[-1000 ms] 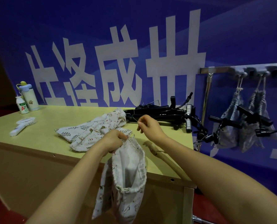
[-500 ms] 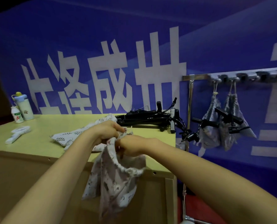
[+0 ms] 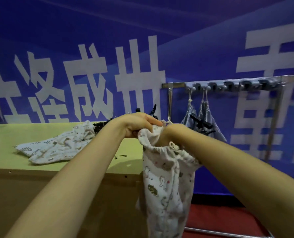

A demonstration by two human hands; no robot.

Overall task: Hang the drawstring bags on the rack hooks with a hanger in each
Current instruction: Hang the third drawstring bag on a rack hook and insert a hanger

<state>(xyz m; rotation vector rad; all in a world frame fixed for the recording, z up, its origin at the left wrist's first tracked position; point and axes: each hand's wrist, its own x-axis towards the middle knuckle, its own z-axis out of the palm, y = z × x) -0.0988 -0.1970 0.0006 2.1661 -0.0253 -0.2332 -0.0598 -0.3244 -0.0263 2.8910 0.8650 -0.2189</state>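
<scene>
Holding the drawstring bag point(image 3: 166, 182) open at its mouth, we have it hanging off the right end of the desk point(image 3: 14, 131), its body slack below the rim. Our left hand point(image 3: 137, 125) pinches the gathered rim between thumb and fingers; our right hand point(image 3: 169, 133) is sunk to the wrist in the mouth, so whether it is spread or curled we cannot tell. The cloth looks like thin printed cotton — light, limp, collapsing wherever it is not held — so we judge the hemmed rim and the cord point(image 3: 174, 146) the only sound places to grip. No hanger shows in this bag; whether 1 is inside we cannot say. More bags point(image 3: 57, 146) lie heaped on the desk, with black hangers point(image 3: 100, 124) behind them. Right of the desk stands the rack point(image 3: 173, 85), where at least 2 bags hang by their cords from the hooks point(image 3: 245, 84), hanger ends poking out. A loop of cord, kept taut, is what we think a hook will want.
</scene>
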